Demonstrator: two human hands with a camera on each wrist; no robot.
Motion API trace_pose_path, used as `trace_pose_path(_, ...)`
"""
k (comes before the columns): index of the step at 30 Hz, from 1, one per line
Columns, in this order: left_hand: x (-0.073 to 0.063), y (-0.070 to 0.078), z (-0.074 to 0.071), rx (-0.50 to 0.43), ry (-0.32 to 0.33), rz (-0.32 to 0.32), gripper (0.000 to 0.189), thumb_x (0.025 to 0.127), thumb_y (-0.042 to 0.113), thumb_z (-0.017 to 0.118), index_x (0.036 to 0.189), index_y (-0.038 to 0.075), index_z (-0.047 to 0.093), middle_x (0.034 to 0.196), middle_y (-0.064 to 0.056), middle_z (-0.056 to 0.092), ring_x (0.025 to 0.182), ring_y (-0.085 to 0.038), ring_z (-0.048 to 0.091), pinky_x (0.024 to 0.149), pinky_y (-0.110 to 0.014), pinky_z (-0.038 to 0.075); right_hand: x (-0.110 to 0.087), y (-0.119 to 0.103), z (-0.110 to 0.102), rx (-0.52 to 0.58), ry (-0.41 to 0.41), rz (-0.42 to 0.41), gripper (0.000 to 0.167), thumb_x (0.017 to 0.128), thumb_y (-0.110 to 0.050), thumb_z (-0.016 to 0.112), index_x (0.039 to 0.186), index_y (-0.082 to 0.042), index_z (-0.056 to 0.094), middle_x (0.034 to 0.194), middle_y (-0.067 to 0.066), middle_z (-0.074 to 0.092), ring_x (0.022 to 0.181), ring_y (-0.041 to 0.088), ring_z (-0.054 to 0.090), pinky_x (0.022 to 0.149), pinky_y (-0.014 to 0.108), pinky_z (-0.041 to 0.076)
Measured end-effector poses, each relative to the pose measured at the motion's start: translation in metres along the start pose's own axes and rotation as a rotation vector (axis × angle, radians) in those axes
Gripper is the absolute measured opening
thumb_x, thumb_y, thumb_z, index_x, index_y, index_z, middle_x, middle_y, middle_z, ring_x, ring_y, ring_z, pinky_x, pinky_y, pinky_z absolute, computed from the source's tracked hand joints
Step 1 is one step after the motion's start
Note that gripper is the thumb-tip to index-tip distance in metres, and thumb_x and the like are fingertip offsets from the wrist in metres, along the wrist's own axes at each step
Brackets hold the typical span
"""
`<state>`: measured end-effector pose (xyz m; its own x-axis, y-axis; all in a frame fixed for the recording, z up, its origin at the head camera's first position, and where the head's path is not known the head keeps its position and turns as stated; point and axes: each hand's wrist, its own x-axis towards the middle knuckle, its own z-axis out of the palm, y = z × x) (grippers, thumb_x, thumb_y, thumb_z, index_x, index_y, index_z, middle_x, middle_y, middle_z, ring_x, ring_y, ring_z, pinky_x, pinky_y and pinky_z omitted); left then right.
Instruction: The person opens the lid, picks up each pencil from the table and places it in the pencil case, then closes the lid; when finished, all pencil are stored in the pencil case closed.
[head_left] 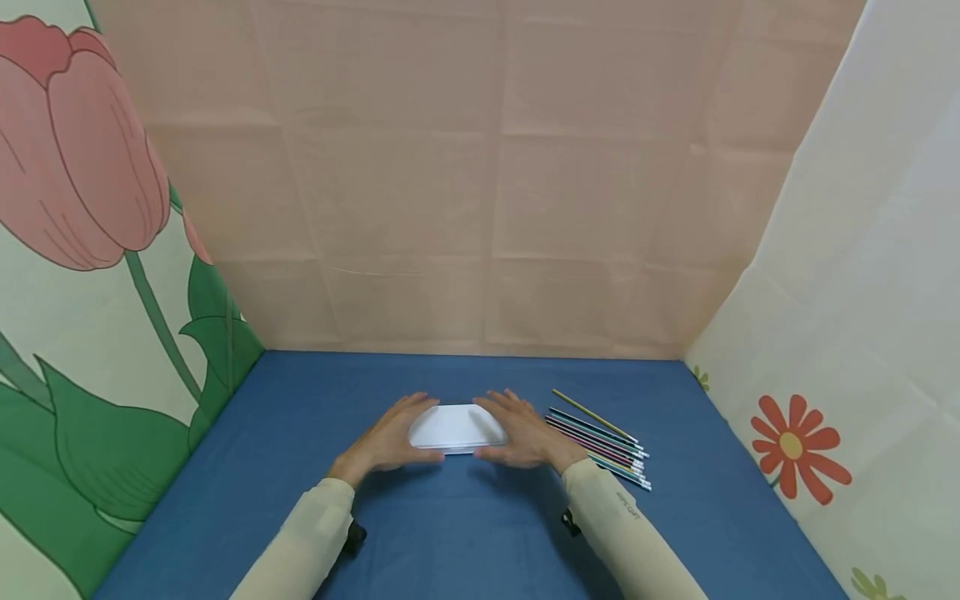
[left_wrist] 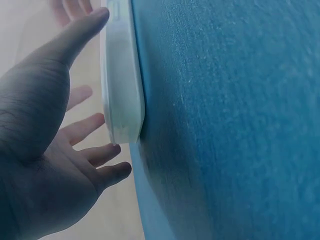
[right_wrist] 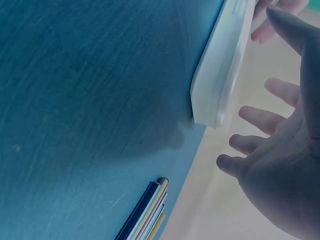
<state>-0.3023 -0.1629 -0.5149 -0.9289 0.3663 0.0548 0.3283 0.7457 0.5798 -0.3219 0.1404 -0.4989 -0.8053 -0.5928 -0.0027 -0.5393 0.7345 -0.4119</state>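
Observation:
A low white plastic box (head_left: 457, 427), half-round in outline from above, lies flat on the blue-covered table. My left hand (head_left: 396, 435) is at its left end and my right hand (head_left: 521, 432) at its right end, thumbs toward the near side and fingers toward the far side. In the left wrist view, the spread fingers (left_wrist: 90, 131) stay loose around the box's end (left_wrist: 122, 85). The right wrist view has the fingers (right_wrist: 262, 119) spread and apart from the box (right_wrist: 217, 70). Whether the left fingertips touch it is unclear.
Several long, thin pencils (head_left: 600, 442) in various colours lie side by side right of the box, partly behind my right forearm. One yellow pencil (head_left: 592, 414) is set apart at their far side. Fabric walls enclose the table (head_left: 457, 533) at the back and both sides.

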Motion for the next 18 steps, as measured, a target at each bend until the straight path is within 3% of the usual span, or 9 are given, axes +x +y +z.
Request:
trace_pose_path(9, 0.0036, -0.0032, 0.0052, -0.018, 0.002, 0.018, 0.101, 0.089, 0.048, 0.096, 0.169, 0.008, 0.05, 0.176, -0.025, 0.047, 0.163, -0.052, 0.044, 0.131, -0.076, 0.038, 0.0049, 0.0033, 0.0047, 0.012, -0.004, -0.025, 0.084, 0.102, -0.053, 0.081, 0.17, -0.016, 0.049, 0.18, 0.024, 0.042, 0.169, 0.06, 0.028, 0.137, 0.077, 0.028)
trace_pose_path(18, 0.0052, -0.0032, 0.0079, -0.017, 0.01, 0.01, 0.098, 0.091, 0.044, 0.095, 0.169, 0.006, 0.049, 0.175, -0.025, 0.049, 0.163, -0.051, 0.045, 0.132, -0.074, 0.038, 0.0105, -0.0019, 0.0089, 0.018, -0.017, -0.03, 0.077, 0.104, -0.046, 0.082, 0.167, -0.013, 0.053, 0.179, 0.025, 0.043, 0.169, 0.058, 0.031, 0.137, 0.073, 0.03)
